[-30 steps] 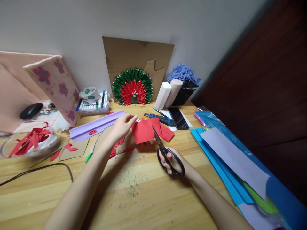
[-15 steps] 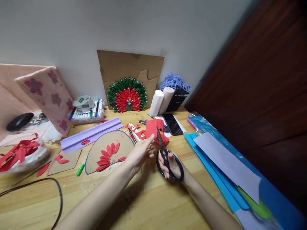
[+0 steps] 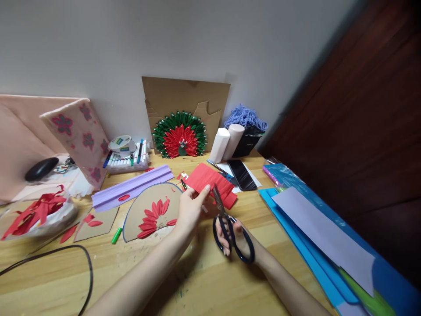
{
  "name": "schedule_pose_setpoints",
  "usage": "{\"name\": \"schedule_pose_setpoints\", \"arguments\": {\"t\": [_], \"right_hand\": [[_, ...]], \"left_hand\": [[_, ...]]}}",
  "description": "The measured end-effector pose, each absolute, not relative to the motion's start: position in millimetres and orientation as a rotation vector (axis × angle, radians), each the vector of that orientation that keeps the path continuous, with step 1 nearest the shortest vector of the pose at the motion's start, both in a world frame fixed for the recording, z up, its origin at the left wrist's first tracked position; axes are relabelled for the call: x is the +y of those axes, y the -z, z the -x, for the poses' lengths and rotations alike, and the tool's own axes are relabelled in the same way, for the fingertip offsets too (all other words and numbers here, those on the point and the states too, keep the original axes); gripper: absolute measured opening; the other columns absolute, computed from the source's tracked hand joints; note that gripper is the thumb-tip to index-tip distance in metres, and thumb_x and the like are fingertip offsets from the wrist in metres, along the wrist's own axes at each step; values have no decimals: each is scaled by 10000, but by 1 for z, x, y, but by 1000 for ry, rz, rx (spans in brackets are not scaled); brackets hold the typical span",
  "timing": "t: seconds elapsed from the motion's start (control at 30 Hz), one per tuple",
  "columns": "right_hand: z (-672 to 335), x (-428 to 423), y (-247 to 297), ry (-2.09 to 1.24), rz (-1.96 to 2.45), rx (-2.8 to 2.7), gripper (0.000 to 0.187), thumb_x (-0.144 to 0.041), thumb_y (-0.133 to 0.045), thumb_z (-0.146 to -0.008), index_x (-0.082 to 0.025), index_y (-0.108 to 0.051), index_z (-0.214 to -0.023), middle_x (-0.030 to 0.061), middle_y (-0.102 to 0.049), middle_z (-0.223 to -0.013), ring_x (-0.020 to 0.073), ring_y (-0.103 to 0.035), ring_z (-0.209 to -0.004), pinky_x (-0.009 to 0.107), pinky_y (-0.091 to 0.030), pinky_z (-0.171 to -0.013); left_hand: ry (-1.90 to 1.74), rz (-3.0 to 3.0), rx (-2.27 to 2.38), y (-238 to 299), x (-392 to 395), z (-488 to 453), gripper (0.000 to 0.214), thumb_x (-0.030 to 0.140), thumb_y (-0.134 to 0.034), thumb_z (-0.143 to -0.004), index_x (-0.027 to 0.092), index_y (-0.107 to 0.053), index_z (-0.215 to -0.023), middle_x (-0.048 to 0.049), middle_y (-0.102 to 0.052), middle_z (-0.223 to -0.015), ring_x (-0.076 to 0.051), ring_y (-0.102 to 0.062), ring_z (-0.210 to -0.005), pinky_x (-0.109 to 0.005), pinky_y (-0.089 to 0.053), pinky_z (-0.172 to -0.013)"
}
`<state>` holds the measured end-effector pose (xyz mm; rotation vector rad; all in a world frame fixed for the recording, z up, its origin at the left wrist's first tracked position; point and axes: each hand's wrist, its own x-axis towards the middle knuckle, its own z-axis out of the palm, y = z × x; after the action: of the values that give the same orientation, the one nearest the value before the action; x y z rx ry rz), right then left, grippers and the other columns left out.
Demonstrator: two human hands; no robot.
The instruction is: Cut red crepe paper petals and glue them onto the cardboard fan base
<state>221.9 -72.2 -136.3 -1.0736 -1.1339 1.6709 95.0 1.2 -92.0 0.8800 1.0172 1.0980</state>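
My left hand (image 3: 192,208) pinches the near edge of a piece of red crepe paper (image 3: 210,182) between thumb and fingers. A pair of scissors (image 3: 222,210) with dark handles is in my right hand (image 3: 238,239), its fingers through the loops. The scissor blades point away from me and lie against the near edge of the red paper. Left of my left hand lies a cardboard half-round (image 3: 140,210) with a blue outline and several red petals (image 3: 153,219) on it; my wrist hides its right part.
A purple crepe strip (image 3: 131,186), a green marker cap (image 3: 116,235) and a bag of red scraps (image 3: 42,210) lie left. Behind stand a cardboard peacock picture (image 3: 180,136) and white rolls (image 3: 219,145). A phone (image 3: 242,174) and blue folders (image 3: 296,245) are on the right.
The red paper is now turned and spread flatter, and my left hand has moved left along its near edge. The scissors stay at the paper in my right hand. The view has shifted slightly.
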Motion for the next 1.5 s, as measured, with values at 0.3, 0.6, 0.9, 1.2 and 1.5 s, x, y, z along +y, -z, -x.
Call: {"name": "schedule_pose_setpoints", "arguments": {"t": [0.3, 0.6, 0.9, 1.2, 1.5], "right_hand": [[-222, -73, 144, -1598, 1087, -1140, 813, -925, -276, -539, -169, -471, -763, -30, -482, -527, 110, -506, -427, 249, -428, -477], [-220, -71, 141, -1629, 1081, -1077, 765, -919, -374, -493, -187, -437, -704, -58, -457, -469, 92, -457, -364, 232, -407, -414], [-225, -70, 137, -1731, 1057, -1079, 743, -898, -451, -468, -187, -433, -683, -68, -446, -450, 77, -427, -351, 198, -366, -374], [-227, -71, 136, -1756, 1117, -1145, 746, -900, -471, -457, -187, -418, -670, -78, -427, -425, 64, -397, -313, 170, -310, -318], [-226, -72, 129, -1742, 1173, -1155, 730, -881, -519, -436, -189, -417, -646, -100, -385, -416, 43, -356, -294, 172, -326, -305]], "left_hand": [[-1000, -1027, 1105, 92, -8, -99, 362, 450, -718, -637, 104, -615, -641, -5, -578, -566, -95, -484, -519, -202, -327, -483], [-983, -976, 1088, 98, -7, -100, 362, 443, -728, -621, 99, -624, -662, -16, -596, -596, -98, -500, -525, -212, -362, -505], [-1026, -976, 1047, 94, 1, -94, 352, 439, -715, -626, 127, -562, -571, 11, -549, -548, -84, -482, -471, -194, -389, -449], [-1137, -1092, 1073, 90, 2, -90, 325, 434, -695, -648, 134, -592, -575, 6, -569, -559, -102, -507, -525, -194, -404, -482], [-1211, -968, 1075, 99, 9, -91, 272, 350, -729, -633, 120, -626, -738, -10, -633, -621, -111, -571, -551, -205, -425, -521]]}}
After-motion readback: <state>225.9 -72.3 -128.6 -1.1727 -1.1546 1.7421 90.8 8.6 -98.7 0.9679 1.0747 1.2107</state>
